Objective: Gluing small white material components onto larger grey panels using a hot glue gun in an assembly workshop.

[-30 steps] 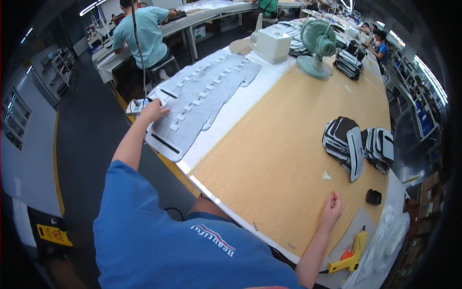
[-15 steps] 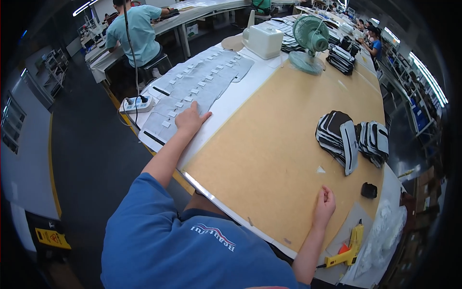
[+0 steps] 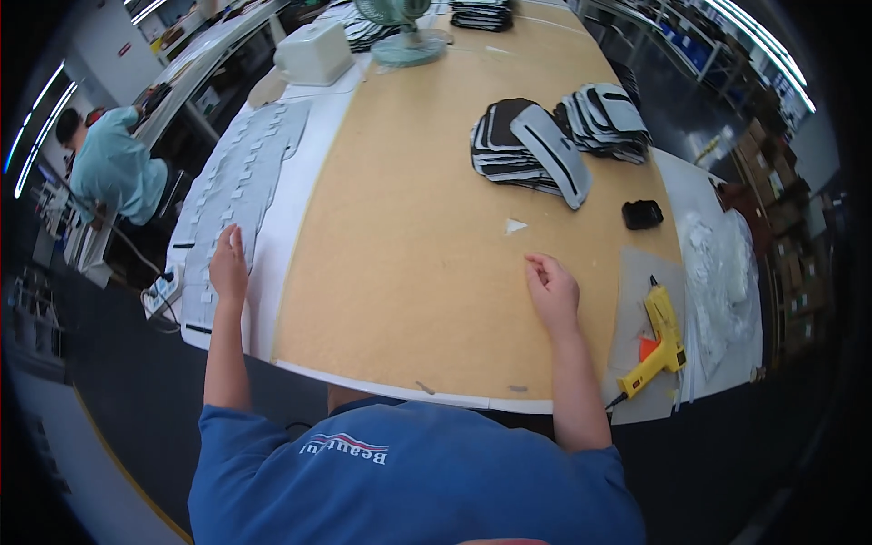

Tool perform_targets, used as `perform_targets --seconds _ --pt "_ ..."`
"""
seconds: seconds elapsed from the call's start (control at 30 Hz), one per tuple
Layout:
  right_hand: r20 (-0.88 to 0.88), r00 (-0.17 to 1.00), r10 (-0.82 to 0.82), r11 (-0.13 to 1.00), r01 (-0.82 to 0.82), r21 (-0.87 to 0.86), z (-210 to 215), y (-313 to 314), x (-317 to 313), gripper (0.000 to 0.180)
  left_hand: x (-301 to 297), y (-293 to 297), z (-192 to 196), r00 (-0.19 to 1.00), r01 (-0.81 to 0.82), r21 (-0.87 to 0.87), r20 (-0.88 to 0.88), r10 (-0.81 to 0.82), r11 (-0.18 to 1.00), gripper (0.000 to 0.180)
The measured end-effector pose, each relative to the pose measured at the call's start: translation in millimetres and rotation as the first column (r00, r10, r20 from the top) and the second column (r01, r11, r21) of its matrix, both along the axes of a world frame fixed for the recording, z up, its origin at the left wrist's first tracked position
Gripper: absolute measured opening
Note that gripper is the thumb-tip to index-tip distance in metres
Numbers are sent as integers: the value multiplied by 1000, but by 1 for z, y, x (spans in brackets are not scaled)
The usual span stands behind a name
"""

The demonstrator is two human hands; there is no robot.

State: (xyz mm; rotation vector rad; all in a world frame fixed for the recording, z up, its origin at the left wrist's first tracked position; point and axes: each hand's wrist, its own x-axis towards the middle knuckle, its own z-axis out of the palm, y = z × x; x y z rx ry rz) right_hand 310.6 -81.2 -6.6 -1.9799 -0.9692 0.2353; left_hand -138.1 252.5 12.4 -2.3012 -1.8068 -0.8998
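My left hand is over a long light-grey sheet on the table's left side. Its fingers are stretched upward and slightly apart, and nothing shows in them. The sheet carries rows of small pale tabs and has black strips at its left edge. My right hand is above the tan board, right of the middle. Its fingers are curled in with the tips together; whether they hold anything small I cannot make out. A small white scrap lies just beyond it.
Stacked grey-and-black padded pieces lie ahead on the right, near a small black object. A yellow glue gun rests right, beside clear plastic bags. A green fan and white container stand far back. A person sits left.
My view has swung to the right, so the table faces me squarely. My left hand has drawn back from pointing at the tabs, its fingers now upright. The right hand stays curled.
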Motion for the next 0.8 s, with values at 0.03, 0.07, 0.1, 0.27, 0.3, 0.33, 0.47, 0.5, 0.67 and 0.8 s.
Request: perform_targets --seconds 0.03,0.07,0.1,0.27,0.3,0.33,0.47,0.5,0.67,0.8 --pt "2 1000 17 1000 -17 -15 2 1 -1 22 5 3 -1 954 184 157 209 -214 970 49" --pt "5 1000 2 1000 -2 -17 3 2 -1 22 10 6 -3 950 198 155 212 -228 968 49" --pt "-17 1000 -8 1000 8 -8 3 -1 1 23 39 -9 15 714 404 -193 678 -176 894 46" --pt "-299 951 -79 979 130 158 16 6 -2 28 144 -93 63 261 933 -341 864 431 119 46" --pt "-274 961 -35 985 80 155 38 13 -9 32 153 -102 60 302 941 -337 843 445 1 45" --pt "-243 970 5 988 34 153 53 23 -7 37 168 -112 53 323 941 -331 810 490 -72 44" --pt "337 940 -55 995 23 98 61 73 43 51 228 -136 17 350 934 -248 778 521 -258 34" --pt "505 852 -137 990 106 90 59 86 58 57 242 -145 22 384 922 -284 764 519 -265 32" --pt "645 759 -96 980 184 -72 45 127 112 66 243 -141 -4 334 890 -126 833 440 -438 29" --pt "597 802 -41 984 135 -114 51 134 126 37 237 -138 -2 255 938 -92 837 484 -335 29"
